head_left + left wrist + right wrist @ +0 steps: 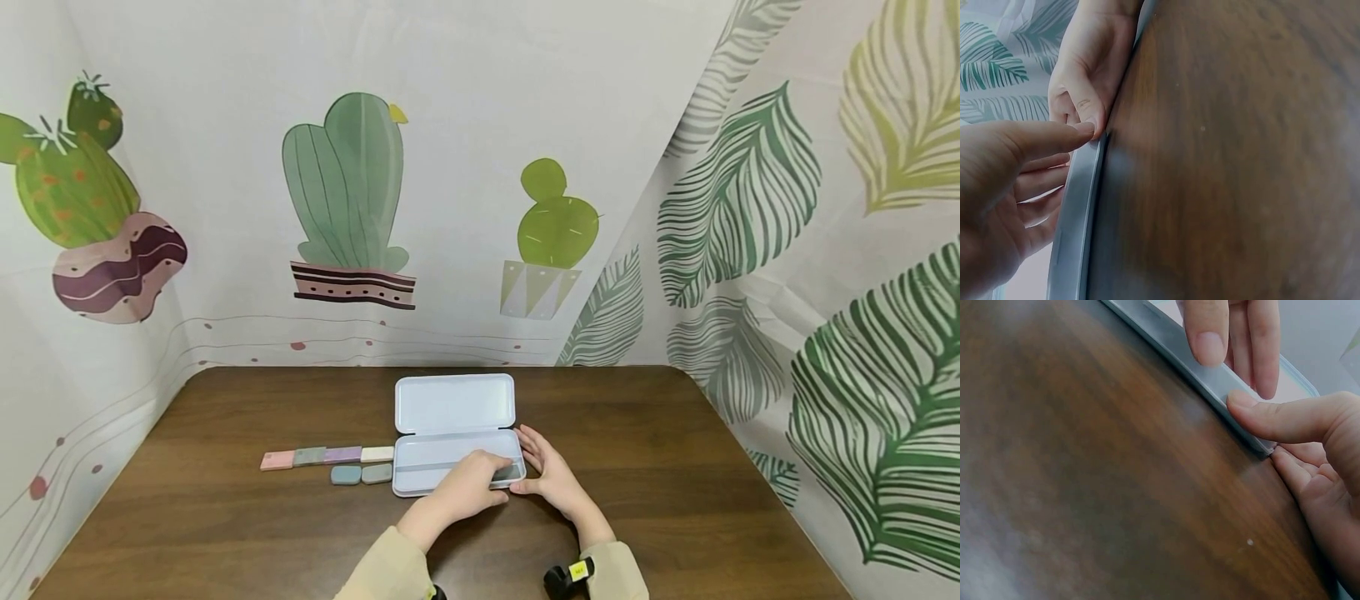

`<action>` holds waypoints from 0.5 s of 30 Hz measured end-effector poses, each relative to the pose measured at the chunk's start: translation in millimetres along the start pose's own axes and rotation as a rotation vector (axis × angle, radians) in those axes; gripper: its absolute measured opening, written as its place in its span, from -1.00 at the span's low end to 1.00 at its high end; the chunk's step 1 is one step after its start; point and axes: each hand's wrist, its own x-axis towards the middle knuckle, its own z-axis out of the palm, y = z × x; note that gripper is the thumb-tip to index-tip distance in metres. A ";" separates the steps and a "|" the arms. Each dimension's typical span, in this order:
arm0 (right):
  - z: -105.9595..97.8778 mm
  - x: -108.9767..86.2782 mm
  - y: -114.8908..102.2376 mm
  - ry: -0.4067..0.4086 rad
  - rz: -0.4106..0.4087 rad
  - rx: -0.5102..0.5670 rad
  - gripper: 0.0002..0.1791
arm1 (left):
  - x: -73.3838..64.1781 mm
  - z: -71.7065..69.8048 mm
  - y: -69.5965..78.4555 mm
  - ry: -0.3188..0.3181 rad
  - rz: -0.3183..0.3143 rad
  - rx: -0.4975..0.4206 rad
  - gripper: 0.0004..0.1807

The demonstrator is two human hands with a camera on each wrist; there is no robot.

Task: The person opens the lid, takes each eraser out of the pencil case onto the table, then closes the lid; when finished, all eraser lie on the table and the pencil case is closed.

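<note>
A pale blue pencil case (420,481) lies with its lid (454,404) folded back. My left hand (463,487) is over its right front part, fingers reaching down inside. There a small dark grey piece (506,472) shows beside the fingers, partly covered. In the right wrist view the left fingers (1264,350) look straight; their tips' contact is hidden. My right hand (553,475) grips the right end of the case, its thumb on the front rim and its other fingers round the end. The front wall (1075,219) runs between both hands in the left wrist view.
Left of the case a row of flat blocks runs along the brown table (225,517): pink (277,460), grey-green (309,457), purple (342,455) and white (377,454). Two rounded blocks, blue-grey (346,475) and grey (377,473), lie in front.
</note>
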 end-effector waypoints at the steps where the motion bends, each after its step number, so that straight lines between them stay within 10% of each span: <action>1: 0.0 0.0 0.1 0.000 -0.001 0.000 0.08 | -0.1 0.2 0.1 0.001 -0.002 -0.003 -0.49; 15: -0.5 -0.6 1.3 -0.006 -0.018 0.011 0.09 | 1.9 1.7 0.5 0.086 -0.028 -0.053 -0.60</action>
